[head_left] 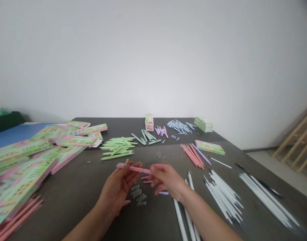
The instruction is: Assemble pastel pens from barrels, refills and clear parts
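Note:
A pink pen (140,169) lies level between my two hands above the dark table. My left hand (120,180) pinches its left end, where a clear tip shows. The fingers of my right hand (165,177) close on its other end. Under my hands are several small clear plastic pieces (138,195), some pink pen parts (147,181) and a purple piece (164,193), partly hidden by my right hand. Another pink part (126,202) shows beside my left palm. Long white sticks (178,217) that look like refills run under my right forearm.
Printed pen boxes (75,141) pile up at left. Green pens (119,147), purple pieces (161,131) and blue pieces (179,126) lie farther back. Pink pens (192,155) sit near a single box (210,147). White refills (223,197) spread at right, near the table's edge.

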`<state>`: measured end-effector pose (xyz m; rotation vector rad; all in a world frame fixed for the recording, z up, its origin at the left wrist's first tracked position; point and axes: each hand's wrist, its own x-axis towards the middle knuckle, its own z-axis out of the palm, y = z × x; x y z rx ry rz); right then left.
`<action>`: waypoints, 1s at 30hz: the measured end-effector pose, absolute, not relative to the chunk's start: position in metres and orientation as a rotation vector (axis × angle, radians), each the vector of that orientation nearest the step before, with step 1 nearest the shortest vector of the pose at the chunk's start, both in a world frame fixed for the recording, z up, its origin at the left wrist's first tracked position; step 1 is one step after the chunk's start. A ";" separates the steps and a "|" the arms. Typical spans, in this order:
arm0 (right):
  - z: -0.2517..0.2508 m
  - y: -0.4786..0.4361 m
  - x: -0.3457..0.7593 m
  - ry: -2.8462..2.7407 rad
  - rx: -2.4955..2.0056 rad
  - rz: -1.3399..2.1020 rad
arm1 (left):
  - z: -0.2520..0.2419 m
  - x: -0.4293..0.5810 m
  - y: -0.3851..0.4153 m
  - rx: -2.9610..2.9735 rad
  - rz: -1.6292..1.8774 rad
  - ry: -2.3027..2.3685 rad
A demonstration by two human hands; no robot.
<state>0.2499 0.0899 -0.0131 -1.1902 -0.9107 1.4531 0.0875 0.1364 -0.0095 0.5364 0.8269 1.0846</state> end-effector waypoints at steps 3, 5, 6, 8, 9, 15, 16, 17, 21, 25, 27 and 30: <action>-0.014 0.091 0.251 -0.946 -1.242 1.399 | -0.009 0.088 0.137 0.530 1.093 0.835; -0.014 0.092 0.252 -0.945 -1.247 1.344 | -0.008 0.088 0.137 0.523 1.102 0.845; -0.014 0.092 0.253 -0.950 -1.251 1.335 | -0.007 0.088 0.137 0.521 1.102 0.852; -0.013 0.091 0.254 -0.977 -1.270 1.343 | -0.007 0.088 0.138 0.514 1.096 0.862; -0.013 0.092 0.255 -0.999 -1.286 1.347 | -0.007 0.087 0.138 0.515 1.093 0.864; -0.022 0.101 0.276 -1.172 -1.506 1.089 | -0.007 0.078 0.152 0.616 1.177 0.891; -0.024 0.103 0.281 -1.203 -1.550 1.027 | -0.007 0.076 0.155 0.650 1.182 0.903; -0.026 0.105 0.286 -1.239 -1.592 0.969 | -0.008 0.074 0.158 0.683 1.184 0.914; -0.029 0.108 0.299 -1.406 -1.747 0.721 | -0.010 0.068 0.167 0.757 1.194 0.962; -0.024 0.105 0.297 -1.584 -1.825 0.486 | -0.010 0.066 0.168 0.906 1.139 1.023; -0.019 0.102 0.293 -1.683 -1.822 0.392 | -0.010 0.067 0.168 1.023 1.131 1.060; -0.012 0.098 0.291 -1.827 -1.811 0.288 | -0.009 0.069 0.168 1.123 1.123 1.063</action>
